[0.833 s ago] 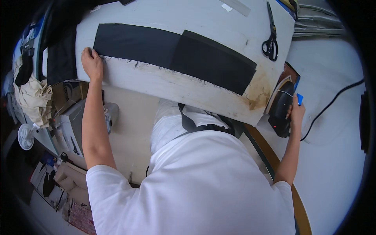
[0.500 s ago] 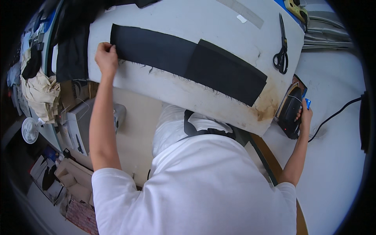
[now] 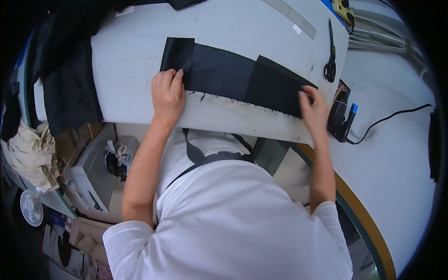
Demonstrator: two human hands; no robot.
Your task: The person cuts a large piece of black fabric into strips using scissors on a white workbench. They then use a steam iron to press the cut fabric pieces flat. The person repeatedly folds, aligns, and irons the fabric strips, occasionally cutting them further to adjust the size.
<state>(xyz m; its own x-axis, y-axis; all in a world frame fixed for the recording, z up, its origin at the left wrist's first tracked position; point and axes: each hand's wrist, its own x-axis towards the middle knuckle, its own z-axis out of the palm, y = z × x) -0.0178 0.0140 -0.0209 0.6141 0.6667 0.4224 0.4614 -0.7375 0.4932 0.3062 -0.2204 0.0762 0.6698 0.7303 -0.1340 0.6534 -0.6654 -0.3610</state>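
- L hand (image 3: 168,95): now further in along the desk (image 3: 126,93); a moment ago at far L end of black cloth strip (image 3: 224,65), strip flat. Fingers together, look pinched on near edge of folded end.
- Change at that end: now turned over to the R, making a short flap (image 3: 179,52) on top; so strip no longer lies full length.
- R hand (image 3: 315,109): was on iron (image 3: 337,112), now off it & at strip's R end. Thumb & fingers slightly apart at the edge; can't tell if gripping or just touching.
- Means both hands are free for the cloth, one per end.
- Strip: mid-desk, in front of person, frayed edge facing body; darker panel (image 3: 277,81) over R part.
- Iron: just beyond desk's R edge, approx. same spot as before, cord (image 3: 394,116) trailing R.
- Scissors (image 3: 330,60) & clear ruler (image 3: 291,16): far R of desk, untouched.
- Dark cloth (image 3: 70,84): L side, hanging over near edge.
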